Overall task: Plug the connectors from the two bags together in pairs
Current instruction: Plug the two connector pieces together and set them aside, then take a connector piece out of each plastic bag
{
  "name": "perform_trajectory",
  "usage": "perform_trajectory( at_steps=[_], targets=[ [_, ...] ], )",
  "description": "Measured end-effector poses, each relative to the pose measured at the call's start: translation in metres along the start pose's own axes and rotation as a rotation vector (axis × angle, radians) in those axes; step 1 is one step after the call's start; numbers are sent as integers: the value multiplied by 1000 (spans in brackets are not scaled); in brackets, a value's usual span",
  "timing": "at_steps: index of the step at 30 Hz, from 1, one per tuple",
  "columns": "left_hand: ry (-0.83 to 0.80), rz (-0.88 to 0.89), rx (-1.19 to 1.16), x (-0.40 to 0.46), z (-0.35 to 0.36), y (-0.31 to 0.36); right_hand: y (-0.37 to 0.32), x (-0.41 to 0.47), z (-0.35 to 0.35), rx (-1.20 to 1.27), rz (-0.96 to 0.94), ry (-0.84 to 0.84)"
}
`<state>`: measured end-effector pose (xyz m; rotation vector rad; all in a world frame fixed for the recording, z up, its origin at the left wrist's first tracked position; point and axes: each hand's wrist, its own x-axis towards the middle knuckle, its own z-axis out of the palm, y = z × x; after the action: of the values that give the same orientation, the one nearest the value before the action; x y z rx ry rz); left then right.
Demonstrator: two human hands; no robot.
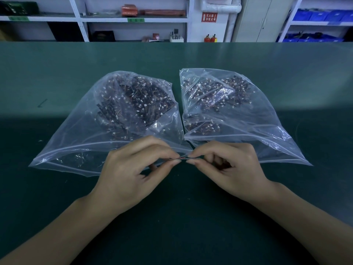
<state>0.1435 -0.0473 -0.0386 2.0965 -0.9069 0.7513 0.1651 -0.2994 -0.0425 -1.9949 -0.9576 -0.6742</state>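
Head view: left hand (pixel 131 169) and right hand (pixel 227 167) each pinch one end of a wired connector pair (pixel 183 158), fingertips meeting, over the mat (pixel 57 73) just before two bags (pixel 76 134) of connectors.

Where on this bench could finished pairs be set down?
Bare green mat lies between the forearms, below both hands, and outside each bag. The middle, where the bags meet, is crowded.

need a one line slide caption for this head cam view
Both hands, left hand and right hand, pinch a connector pair before two clear bags on a green table.
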Motion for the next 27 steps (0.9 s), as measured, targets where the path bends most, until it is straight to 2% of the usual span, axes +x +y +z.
perform_trajectory(
  at_steps=[9, 14, 17, 22, 27],
  targets=[
    [-23, 12, 3, -1, 1, -2, -1, 1, 0, 2, 12, -35],
    [15, -37, -6, -3, 2, -2, 1, 1, -5, -17, 96, -90],
    [45, -62, -18, -2, -1, 1, 1, 3, -11, -22, 151, -61],
    [3, -30, 74, -2, -3, 1, 0, 7, -17, -220, 165, 30],
    [2, -50, 60, -2, -5, 1, 5, 13, -22, -333, 202, 7]
  ],
)
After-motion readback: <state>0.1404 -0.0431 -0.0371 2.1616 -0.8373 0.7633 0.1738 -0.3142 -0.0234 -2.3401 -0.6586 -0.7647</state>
